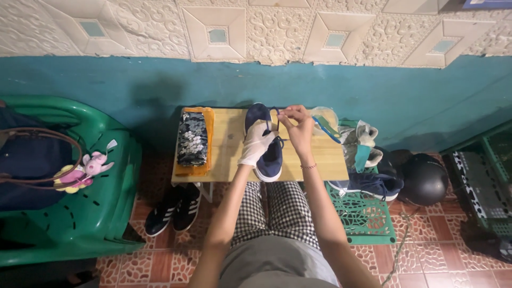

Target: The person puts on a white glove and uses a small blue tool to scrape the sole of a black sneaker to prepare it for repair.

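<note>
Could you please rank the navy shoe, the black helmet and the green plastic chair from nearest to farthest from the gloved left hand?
From the left hand:
1. Navy shoe, under the hand on the table.
2. Black helmet, floor, right.
3. Green plastic chair, far left.

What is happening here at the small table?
A seated person works on a dark blue sneaker that lies on a low wooden table. The left hand, in a white glove, rests on the shoe, while the bare right hand pulls a blue lace near its top. A folded patterned cloth lies on the table at the left. Another blue sneaker sits on a green crate to the right, and a black pair stands on the floor.
</note>
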